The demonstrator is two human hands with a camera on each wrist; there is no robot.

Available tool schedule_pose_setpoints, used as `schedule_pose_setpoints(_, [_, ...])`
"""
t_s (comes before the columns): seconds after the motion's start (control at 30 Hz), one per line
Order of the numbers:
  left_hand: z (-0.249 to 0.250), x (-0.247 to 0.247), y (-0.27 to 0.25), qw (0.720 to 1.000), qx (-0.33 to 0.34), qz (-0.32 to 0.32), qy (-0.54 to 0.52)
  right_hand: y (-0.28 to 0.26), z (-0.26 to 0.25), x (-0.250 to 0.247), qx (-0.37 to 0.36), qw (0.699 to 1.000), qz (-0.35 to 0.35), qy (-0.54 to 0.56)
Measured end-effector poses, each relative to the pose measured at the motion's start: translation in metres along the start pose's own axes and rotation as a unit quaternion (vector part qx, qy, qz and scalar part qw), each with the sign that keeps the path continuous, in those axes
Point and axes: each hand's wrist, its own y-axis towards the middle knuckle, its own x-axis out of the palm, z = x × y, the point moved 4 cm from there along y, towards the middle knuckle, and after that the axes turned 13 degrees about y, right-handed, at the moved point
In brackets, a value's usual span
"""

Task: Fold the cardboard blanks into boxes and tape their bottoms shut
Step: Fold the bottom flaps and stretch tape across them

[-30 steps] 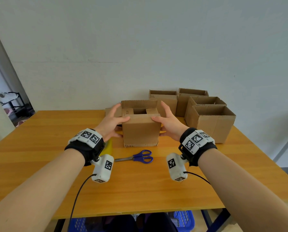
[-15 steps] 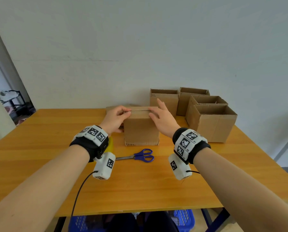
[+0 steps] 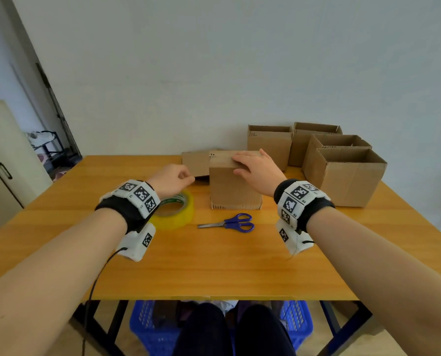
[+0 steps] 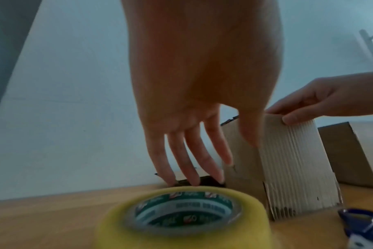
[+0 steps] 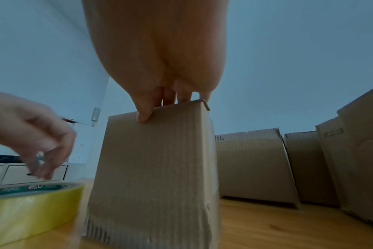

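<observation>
A folded cardboard box (image 3: pixel 234 186) stands mid-table with its flaps closed on top. My right hand (image 3: pixel 255 165) lies flat across those flaps, and in the right wrist view its thumb (image 5: pixel 144 112) presses the front face just under the top edge. My left hand (image 3: pixel 171 179) hovers left of the box, above a yellow tape roll (image 3: pixel 175 214), holding nothing. In the left wrist view its fingers (image 4: pixel 192 160) point straight down behind the tape roll (image 4: pixel 181 215). Flat cardboard blanks (image 3: pixel 195 163) lie behind the box on the left.
Blue-handled scissors (image 3: pixel 229 223) lie in front of the box. Several open-topped boxes (image 3: pixel 342 173) stand at the back right against the wall. The wooden table (image 3: pixel 214 265) reaches to me, with a blue basket (image 3: pixel 147 327) under it.
Both hands closed the box's top flaps. My left hand then came off the box and moved left and down towards the tape roll, while my right hand stayed on the flaps.
</observation>
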Motion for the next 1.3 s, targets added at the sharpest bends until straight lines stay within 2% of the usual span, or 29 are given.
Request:
schedule_pose_setpoints(0.13, [-0.015, 0.014, -0.024, 0.984, 0.023, -0.154, 0.088, 0.001, 0.0, 0.002, 0.01, 1.0, 0.001, 0.011])
schedule_pose_setpoints(0.23, [-0.019, 0.025, -0.029, 0.975, 0.034, -0.177, 0.132, 0.0, -0.003, 0.002, 0.012, 1.0, 0.006, 0.014])
schedule_pose_setpoints(0.4, [-0.021, 0.031, -0.031, 0.976, 0.041, -0.159, 0.141, -0.004, -0.008, 0.001, 0.018, 1.0, -0.006, 0.005])
schedule_pose_setpoints(0.53, [-0.021, 0.026, -0.029, 0.987, 0.069, -0.107, 0.094, -0.005, -0.009, 0.002, 0.032, 0.999, -0.012, 0.012])
schedule_pose_setpoints(0.73, [-0.012, -0.013, -0.021, 0.999, 0.032, 0.015, -0.021, -0.006, -0.012, -0.001, 0.028, 0.998, -0.001, 0.051])
schedule_pose_setpoints(0.83, [-0.003, -0.032, -0.012, 0.998, 0.029, 0.043, -0.026, -0.003, -0.012, -0.001, 0.032, 0.998, -0.018, 0.047])
schedule_pose_setpoints(0.93, [0.014, -0.052, -0.004, 0.996, 0.054, 0.064, -0.032, 0.0, -0.012, -0.001, 0.032, 0.998, -0.031, 0.052])
schedule_pose_setpoints(1.1, [0.056, -0.08, 0.008, 0.992, 0.111, 0.061, 0.027, 0.002, -0.011, -0.004, 0.019, 0.998, -0.043, 0.048])
schedule_pose_setpoints(1.3, [0.098, -0.083, 0.024, 0.983, 0.146, 0.001, 0.11, 0.003, -0.01, -0.015, 0.02, 0.995, -0.013, 0.096])
